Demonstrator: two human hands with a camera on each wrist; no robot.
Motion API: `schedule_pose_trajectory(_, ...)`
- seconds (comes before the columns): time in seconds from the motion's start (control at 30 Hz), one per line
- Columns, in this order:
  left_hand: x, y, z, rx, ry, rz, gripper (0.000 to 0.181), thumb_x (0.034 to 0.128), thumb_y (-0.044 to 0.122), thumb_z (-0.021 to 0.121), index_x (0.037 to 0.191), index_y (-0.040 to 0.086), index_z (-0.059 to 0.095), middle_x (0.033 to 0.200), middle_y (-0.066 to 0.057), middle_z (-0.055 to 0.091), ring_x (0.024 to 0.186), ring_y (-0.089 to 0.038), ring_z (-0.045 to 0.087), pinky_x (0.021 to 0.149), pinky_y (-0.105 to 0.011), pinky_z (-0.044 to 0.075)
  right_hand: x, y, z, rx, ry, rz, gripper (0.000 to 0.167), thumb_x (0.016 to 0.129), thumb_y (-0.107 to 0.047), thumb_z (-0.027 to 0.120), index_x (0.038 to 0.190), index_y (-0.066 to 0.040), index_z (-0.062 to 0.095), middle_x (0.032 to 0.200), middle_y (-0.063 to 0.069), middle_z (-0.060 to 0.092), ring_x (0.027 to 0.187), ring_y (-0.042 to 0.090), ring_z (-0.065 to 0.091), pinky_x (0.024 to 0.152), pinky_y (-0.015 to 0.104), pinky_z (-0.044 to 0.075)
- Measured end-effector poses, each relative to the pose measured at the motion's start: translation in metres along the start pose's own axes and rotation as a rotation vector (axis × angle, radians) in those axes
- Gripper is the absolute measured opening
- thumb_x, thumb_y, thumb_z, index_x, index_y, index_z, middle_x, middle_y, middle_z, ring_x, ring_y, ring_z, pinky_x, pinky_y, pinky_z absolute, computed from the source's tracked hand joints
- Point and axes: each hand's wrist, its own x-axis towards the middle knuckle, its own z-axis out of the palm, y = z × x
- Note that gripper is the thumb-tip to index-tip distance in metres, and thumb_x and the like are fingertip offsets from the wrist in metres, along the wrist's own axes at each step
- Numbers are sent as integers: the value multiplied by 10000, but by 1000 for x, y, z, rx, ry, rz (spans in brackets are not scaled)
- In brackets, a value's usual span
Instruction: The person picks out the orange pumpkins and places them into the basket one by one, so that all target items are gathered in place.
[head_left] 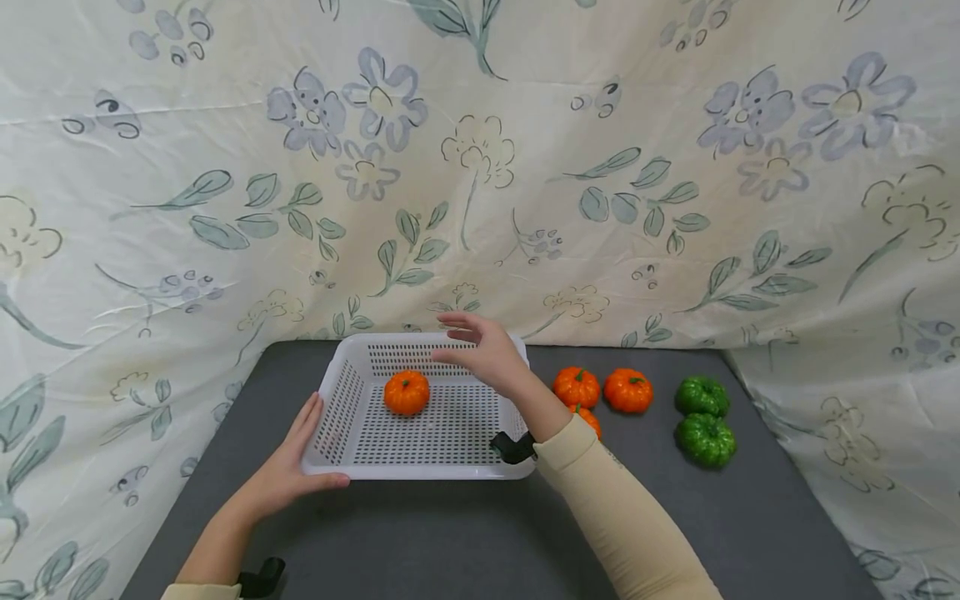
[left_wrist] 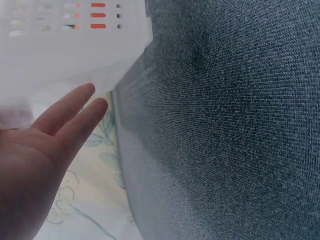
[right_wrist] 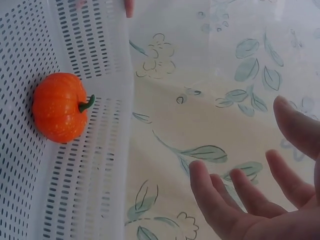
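Observation:
A white perforated plastic basket (head_left: 420, 472) stands on the dark grey table. Inside it, left of centre, lies a small orange pumpkin (head_left: 407, 392) with a green stem. In the right wrist view the same pumpkin (right_wrist: 60, 107) rests near the basket wall (right_wrist: 107, 190). My left hand (head_left: 288, 467) touches the basket's left side, fingers straight and thumb at the front left corner. Above the right part of the basket hovers my right hand (head_left: 487, 354), fingers spread and slightly bent, holding nothing. The right wrist view shows that hand (right_wrist: 260, 200) apart from the pumpkin.
Right of the basket sit orange pumpkins (head_left: 628, 391), one partly hidden behind my right forearm. Farther right are two green ribbed, pumpkin-like vegetables (head_left: 706, 440), close together. A flowered cloth (head_left: 480, 225) hangs behind the table (head_left: 450, 542).

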Motion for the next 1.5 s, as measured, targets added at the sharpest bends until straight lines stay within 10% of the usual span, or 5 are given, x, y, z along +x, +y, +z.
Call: schedule_pose_trajectory(1.5, 14, 4, 23, 5, 74, 4, 1287, 729, 205, 901, 1634, 157, -12, 1695, -54, -168, 1507, -499, -64, 1079, -774, 84, -38, 53, -99, -9, 224, 19, 569, 870, -307, 809, 1386, -210, 589, 1459, -15, 559, 1364, 246, 516, 1054, 556, 448)
